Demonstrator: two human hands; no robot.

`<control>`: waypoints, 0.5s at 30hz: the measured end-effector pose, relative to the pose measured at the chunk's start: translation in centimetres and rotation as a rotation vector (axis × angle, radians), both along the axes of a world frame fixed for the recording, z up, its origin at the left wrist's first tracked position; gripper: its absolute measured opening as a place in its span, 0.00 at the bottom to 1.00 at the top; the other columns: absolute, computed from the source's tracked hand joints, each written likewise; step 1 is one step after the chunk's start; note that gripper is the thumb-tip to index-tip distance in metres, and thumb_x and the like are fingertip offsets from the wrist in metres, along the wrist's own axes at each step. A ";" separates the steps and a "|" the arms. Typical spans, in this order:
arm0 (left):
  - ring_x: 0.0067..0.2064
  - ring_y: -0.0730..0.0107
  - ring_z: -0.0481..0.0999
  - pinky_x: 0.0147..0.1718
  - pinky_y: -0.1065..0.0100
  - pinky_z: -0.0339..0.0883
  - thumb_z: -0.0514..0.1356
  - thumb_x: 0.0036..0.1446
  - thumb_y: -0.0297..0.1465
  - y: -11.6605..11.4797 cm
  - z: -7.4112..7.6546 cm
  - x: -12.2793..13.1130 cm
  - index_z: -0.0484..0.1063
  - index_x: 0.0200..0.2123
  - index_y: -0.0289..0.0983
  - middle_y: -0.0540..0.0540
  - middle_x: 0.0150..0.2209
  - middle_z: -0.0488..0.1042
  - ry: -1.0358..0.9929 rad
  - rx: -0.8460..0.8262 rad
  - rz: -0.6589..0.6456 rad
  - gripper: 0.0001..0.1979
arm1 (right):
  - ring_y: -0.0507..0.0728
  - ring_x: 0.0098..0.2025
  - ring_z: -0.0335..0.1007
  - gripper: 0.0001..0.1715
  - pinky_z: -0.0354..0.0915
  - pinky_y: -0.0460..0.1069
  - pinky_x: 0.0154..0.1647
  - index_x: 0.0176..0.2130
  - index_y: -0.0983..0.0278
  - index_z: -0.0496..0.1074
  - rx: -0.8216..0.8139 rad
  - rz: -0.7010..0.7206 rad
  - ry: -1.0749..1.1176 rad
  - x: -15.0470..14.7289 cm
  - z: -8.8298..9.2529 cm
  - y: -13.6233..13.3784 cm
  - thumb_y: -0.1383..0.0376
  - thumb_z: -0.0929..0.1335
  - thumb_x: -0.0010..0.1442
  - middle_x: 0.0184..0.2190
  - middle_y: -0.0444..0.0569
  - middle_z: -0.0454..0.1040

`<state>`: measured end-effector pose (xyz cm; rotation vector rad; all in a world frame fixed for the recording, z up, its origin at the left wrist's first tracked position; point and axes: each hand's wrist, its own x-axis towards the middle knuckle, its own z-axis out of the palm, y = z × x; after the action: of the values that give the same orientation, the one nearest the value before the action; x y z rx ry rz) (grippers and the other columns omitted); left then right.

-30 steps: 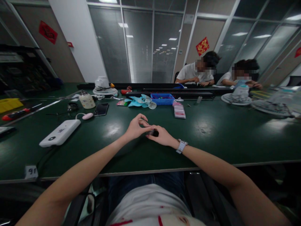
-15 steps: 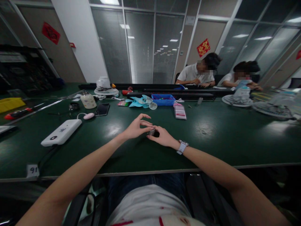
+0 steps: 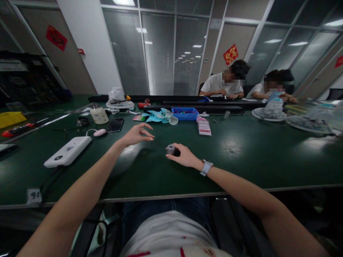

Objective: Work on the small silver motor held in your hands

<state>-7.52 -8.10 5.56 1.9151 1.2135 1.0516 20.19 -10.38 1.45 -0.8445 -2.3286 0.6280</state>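
Right hand point(image 3: 184, 155) grips cylinder point(image 3: 170, 150) round its sides, probably best hold: likely rigid, dense, slick; left hand point(image 3: 134, 135) fingers parted.

White tag point(image 3: 34, 196): there it is, handwritten, reading 91 from this side!
White box point(image 3: 68, 151): dark print on top, too small to read.
Left red sign point(image 3: 56, 37): dark lettering, blurred.
Middle red sign point(image 3: 230, 54): gold characters, can't make them out.
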 end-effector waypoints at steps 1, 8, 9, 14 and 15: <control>0.40 0.53 0.83 0.43 0.54 0.74 0.74 0.38 0.38 0.5 -0.5 -0.9 0.70 0.42 0.37 0.42 0.33 0.83 0.027 -0.064 -0.025 0.28 | 0.58 0.44 0.70 0.20 0.64 0.53 0.46 0.48 0.63 0.72 -0.003 -0.003 -0.002 0.0 0.0 0.0 0.57 0.71 0.58 0.42 0.51 0.75; 0.42 0.54 0.82 0.43 0.55 0.74 0.74 0.37 0.39 2.4 -3.0 -2.9 0.71 0.43 0.36 0.42 0.35 0.83 0.122 -0.225 -0.021 0.29 | 0.58 0.44 0.70 0.21 0.64 0.53 0.45 0.49 0.64 0.72 -0.017 -0.025 -0.029 -0.1 0.2 -0.2 0.56 0.71 0.58 0.43 0.52 0.75; 0.42 0.54 0.82 0.44 0.55 0.74 0.74 0.37 0.39 2.4 -3.0 -3.1 0.71 0.44 0.36 0.42 0.36 0.83 0.130 -0.232 -0.023 0.29 | 0.58 0.44 0.70 0.21 0.64 0.53 0.45 0.49 0.64 0.72 -0.011 -0.025 -0.029 -0.1 0.2 -0.1 0.56 0.71 0.58 0.43 0.52 0.75; 0.47 0.51 0.80 0.45 0.54 0.73 0.75 0.34 0.36 2.2 -2.5 -3.6 0.70 0.48 0.36 0.39 0.44 0.81 0.155 -0.283 -0.037 0.35 | 0.58 0.44 0.69 0.22 0.64 0.53 0.45 0.49 0.63 0.71 -0.001 -0.005 -0.014 0.0 -0.3 0.2 0.56 0.71 0.59 0.43 0.52 0.75; 0.48 0.51 0.80 0.46 0.54 0.72 0.75 0.33 0.35 2.2 -2.4 -3.7 0.70 0.49 0.36 0.39 0.45 0.81 0.161 -0.287 -0.043 0.36 | 0.58 0.44 0.69 0.22 0.64 0.53 0.45 0.49 0.63 0.71 -0.004 -0.007 -0.013 0.0 -0.3 0.3 0.55 0.71 0.58 0.43 0.52 0.75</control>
<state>-11.19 -5.91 3.18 1.8165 1.3271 0.6691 20.18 -10.13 1.16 -0.8602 -2.3359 0.6259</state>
